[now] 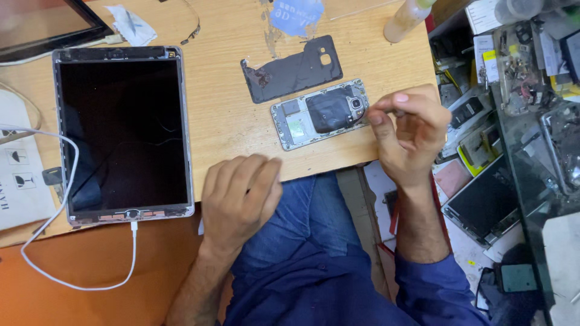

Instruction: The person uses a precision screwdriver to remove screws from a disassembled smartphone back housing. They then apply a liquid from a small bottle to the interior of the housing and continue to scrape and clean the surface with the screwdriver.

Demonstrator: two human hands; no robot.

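At the left of the frame lies a dark tablet [124,133] on the wooden table [223,115], the left hand [240,196] rests curled at the table edge lower centre, and the right hand [406,130] pinches its fingertips together beside the opened phone [320,113] right of centre, below its removed back cover [293,69].

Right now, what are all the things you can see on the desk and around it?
Tablet: one, black screen with a grey frame, left side of the desk.
Cable: one, white, plugged into the tablet's near edge, looping to the left.
Opened phone: one, silver frame with dark insides, middle of the desk.
Back cover: one, dark grey, just beyond the opened phone.
Bottle: one, pale beige, far edge of the desk.
Desk: one, light wood.
Pile of phone parts: many, mixed colours, to the right of the desk.
Left hand: one, resting on the desk's near edge.
Right hand: one, fingertips pinched at the opened phone's camera end.
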